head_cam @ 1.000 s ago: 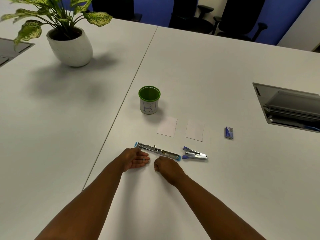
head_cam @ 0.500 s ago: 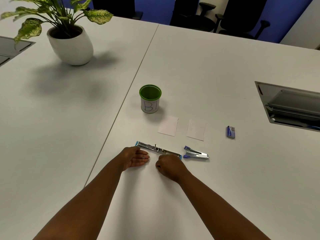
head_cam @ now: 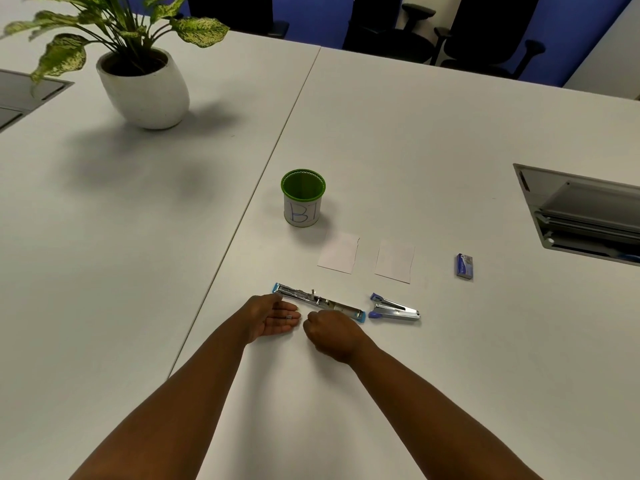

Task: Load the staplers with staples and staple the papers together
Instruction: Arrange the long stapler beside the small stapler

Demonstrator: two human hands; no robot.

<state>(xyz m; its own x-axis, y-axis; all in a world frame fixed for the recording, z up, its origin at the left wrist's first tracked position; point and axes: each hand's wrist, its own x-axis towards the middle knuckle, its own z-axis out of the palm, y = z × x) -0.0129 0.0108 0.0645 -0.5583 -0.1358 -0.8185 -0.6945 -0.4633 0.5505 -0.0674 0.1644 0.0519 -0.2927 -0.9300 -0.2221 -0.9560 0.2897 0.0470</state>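
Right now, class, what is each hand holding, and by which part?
The left hand lies palm-up, a small staple strip resting on its fingers. The right hand is curled beside the opened stapler; its hold cannot be told.

A potted plant (head_cam: 138, 64) in a round white pot stands at the upper left of the frame on a white table (head_cam: 415, 133). Near the middle sits a green cup (head_cam: 303, 198) with a white label marked in blue letters. A grey hatch (head_cam: 585, 216) is set into the table at the right edge. Dark office chairs (head_cam: 450, 32) line a blue wall (head_cam: 315, 12) along the top.
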